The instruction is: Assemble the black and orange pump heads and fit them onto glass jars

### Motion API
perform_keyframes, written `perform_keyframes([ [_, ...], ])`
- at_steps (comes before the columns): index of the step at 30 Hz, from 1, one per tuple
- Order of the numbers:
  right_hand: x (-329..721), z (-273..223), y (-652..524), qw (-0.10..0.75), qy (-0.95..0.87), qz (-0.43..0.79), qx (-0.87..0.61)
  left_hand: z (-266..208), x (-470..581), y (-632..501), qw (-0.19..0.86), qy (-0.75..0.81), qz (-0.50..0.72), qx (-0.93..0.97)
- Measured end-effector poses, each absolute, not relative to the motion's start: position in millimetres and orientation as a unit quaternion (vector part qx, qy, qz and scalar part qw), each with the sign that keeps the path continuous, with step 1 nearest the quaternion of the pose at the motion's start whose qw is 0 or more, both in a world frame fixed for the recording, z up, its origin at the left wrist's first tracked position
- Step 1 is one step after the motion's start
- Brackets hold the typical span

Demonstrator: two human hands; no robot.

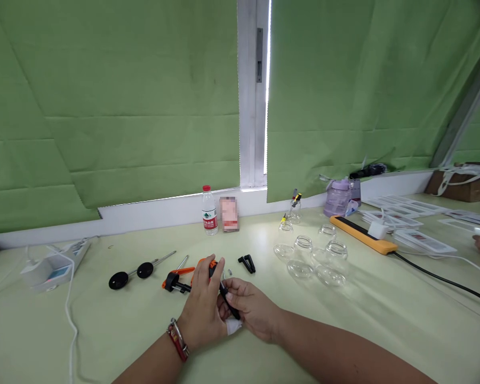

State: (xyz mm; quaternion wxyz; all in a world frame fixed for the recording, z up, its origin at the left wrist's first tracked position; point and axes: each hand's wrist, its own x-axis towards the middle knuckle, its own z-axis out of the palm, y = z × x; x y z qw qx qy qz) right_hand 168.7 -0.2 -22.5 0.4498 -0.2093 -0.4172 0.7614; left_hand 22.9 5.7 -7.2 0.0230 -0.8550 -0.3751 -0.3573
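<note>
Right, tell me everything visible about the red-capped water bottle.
The water bottle looks like clear plastic, with a red screw cap on. Its label has a dark-green mountain logo above a red band with white lettering. It stands upright on the tabletop, before the white wall strip, left of the pink box. Its fill level is unclear.
</note>
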Motion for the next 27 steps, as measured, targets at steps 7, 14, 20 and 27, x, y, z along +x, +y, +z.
perform_keyframes([
  [7, 168.9, -20.9, -1.4, 0.450, -0.411, 0.766, -0.204, -5.6, 27.3, 1.2, 0.079, -0.377, -0.340, -0.858],
  [14, 173.7, -10.4, -6.0, 0.430, -0.468, 0.749, -0.186, -3.7, 30.3, -3.7, 0.082, -0.394, -0.350, -0.846],
  [20, 171.6, -5.6, -8.3, 0.433, -0.521, 0.693, -0.245, -3.7, 28.8, -4.3, 0.088, -0.388, -0.316, -0.861],
  [27, 168.0, -5.2, -8.5, 0.442, -0.557, 0.636, -0.299, -2.5, 35.3, -12.9, 0.092, -0.393, -0.335, -0.851],
])
